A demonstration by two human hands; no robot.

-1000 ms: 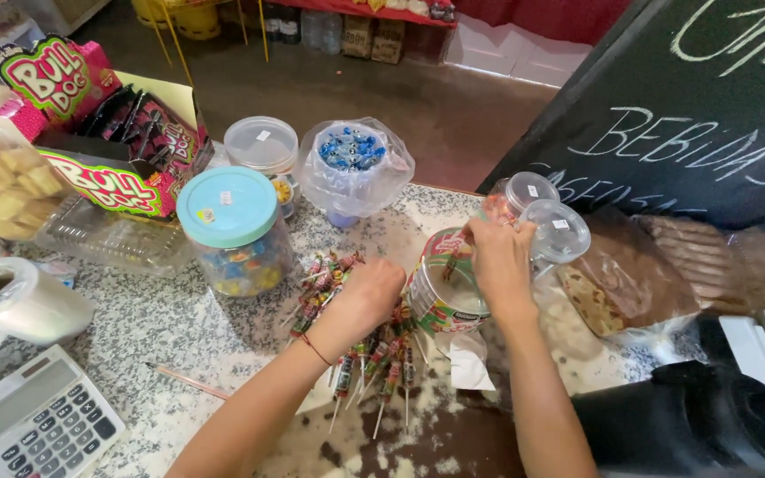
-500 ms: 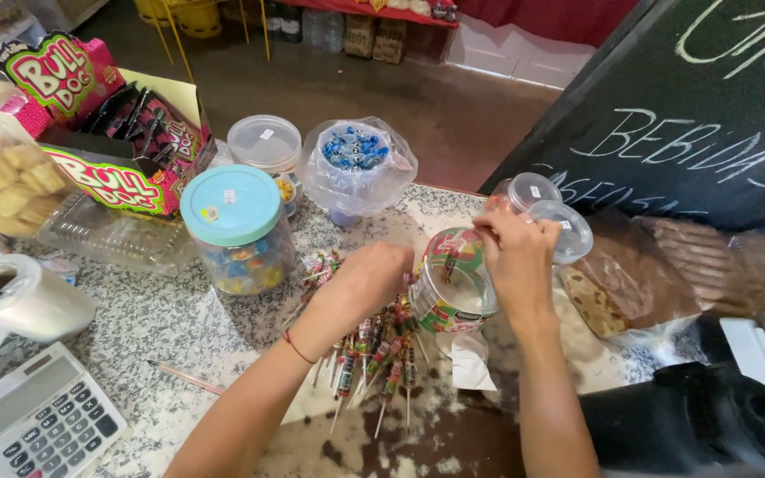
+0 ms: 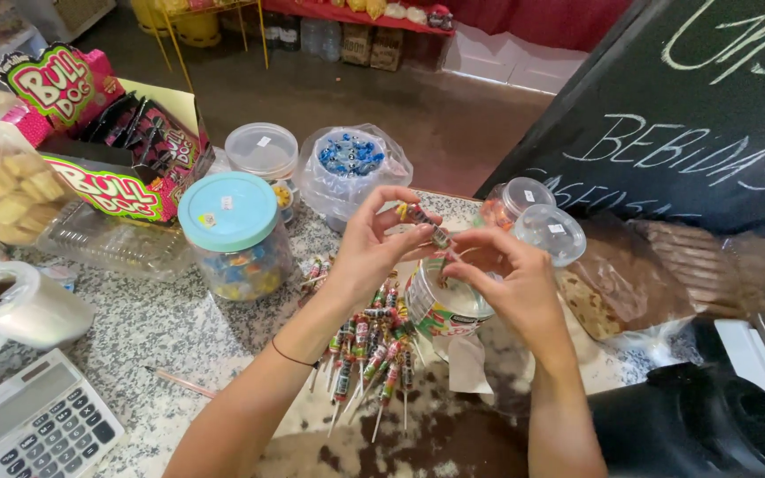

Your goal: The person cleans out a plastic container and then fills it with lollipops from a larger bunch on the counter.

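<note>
My left hand (image 3: 372, 250) and my right hand (image 3: 511, 281) are raised over an open clear jar (image 3: 438, 312) that stands on the speckled stone counter (image 3: 179, 327). Together they hold one wrapped lollipop (image 3: 424, 223): my left fingers pinch its wrapped head, my right fingers pinch the stick end above the jar's mouth. A pile of several wrapped lollipops (image 3: 372, 345) lies on the counter under my left wrist, sticks pointing towards me.
A candy jar with a teal lid (image 3: 232, 232), two white-lidded tubs (image 3: 261, 150) (image 3: 547, 232), a bagged tub of blue sweets (image 3: 351, 164), a colourful candy display box (image 3: 108, 150), a plastic roll (image 3: 19, 305), a calculator (image 3: 37, 420), bagged brown bars (image 3: 630, 283) and a chalkboard (image 3: 692, 115) surround the spot.
My left hand has lifted off the lollipop pile with one lollipop and met my right hand above the jar. My right hand has shifted slightly towards me.
</note>
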